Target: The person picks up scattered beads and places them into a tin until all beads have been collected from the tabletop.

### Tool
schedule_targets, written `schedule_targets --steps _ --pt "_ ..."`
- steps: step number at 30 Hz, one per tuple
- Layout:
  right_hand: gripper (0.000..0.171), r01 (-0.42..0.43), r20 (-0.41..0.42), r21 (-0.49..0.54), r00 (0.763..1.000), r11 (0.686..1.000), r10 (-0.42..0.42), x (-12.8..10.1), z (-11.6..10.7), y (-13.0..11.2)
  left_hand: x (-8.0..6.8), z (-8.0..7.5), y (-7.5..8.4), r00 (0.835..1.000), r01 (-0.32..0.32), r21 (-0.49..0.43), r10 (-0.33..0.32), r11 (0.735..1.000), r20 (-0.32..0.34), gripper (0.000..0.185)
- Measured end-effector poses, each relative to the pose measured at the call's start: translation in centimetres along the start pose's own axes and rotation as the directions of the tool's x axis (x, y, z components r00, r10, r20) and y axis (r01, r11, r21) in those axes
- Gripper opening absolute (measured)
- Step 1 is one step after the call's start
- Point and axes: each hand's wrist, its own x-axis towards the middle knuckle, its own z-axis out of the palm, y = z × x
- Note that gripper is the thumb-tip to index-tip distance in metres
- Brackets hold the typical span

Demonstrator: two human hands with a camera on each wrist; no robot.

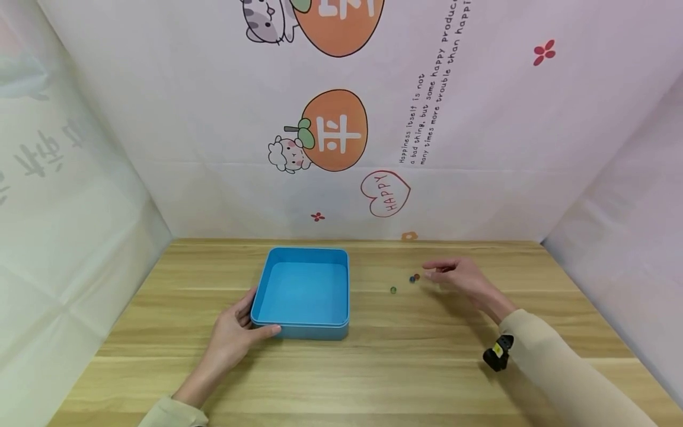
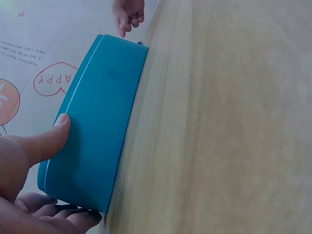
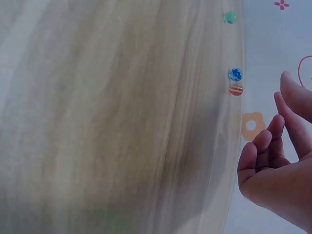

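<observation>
A blue square tray point(image 1: 315, 332) sits empty on the wooden table point(image 1: 405, 367). My left hand point(image 1: 249, 320) grips its front left corner, with the thumb point(image 2: 51, 139) flat against the tray wall point(image 2: 97, 117) and the fingers along the left side. Right of the tray lie three small marbles: a green one point(image 1: 393, 290) point(image 3: 229, 17), a blue one point(image 1: 412, 279) point(image 3: 235, 74) and an orange striped one point(image 1: 417, 276) point(image 3: 236, 90). My right hand point(image 1: 433, 272) point(image 3: 273, 161) hovers just right of the orange marble, fingers loosely bent, holding nothing.
A printed cloth backdrop point(image 1: 341, 130) rises at the table's far edge, and pale cloth walls close both sides. A black wrist camera point(image 1: 498, 353) hangs under my right sleeve. Bare tabletop stretches along the front.
</observation>
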Motion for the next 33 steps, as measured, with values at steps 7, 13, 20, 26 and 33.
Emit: schedule_targets --steps 7,13,20,26,33 --pt "0.043 -0.018 -0.013 -0.067 1.0 0.998 0.017 0.8 0.3 0.2 0.0 0.0 0.0 1.0 -0.001 -0.009 0.001 1.0 0.003 0.107" --pt "0.039 -0.004 0.002 -0.089 1.0 0.996 0.004 1.4 0.4 0.4 0.0 -0.1 0.0 1.0 0.006 -0.013 -0.005 1.0 0.006 0.107" --pt "0.032 0.001 0.005 -0.135 1.0 0.991 0.0 1.8 0.7 0.4 0.1 -0.1 -0.1 1.0 -0.002 -0.006 0.002 1.0 0.008 0.107" --pt "0.029 -0.008 -0.01 -0.163 1.0 0.987 0.006 1.8 0.9 0.4 0.1 -0.1 0.0 1.0 0.0 -0.002 0.0 1.0 0.012 0.107" --pt "0.026 -0.013 -0.016 -0.204 1.0 0.979 0.01 2.2 1.0 0.6 0.1 -0.1 0.0 1.0 0.005 0.006 -0.005 1.0 0.009 0.107"
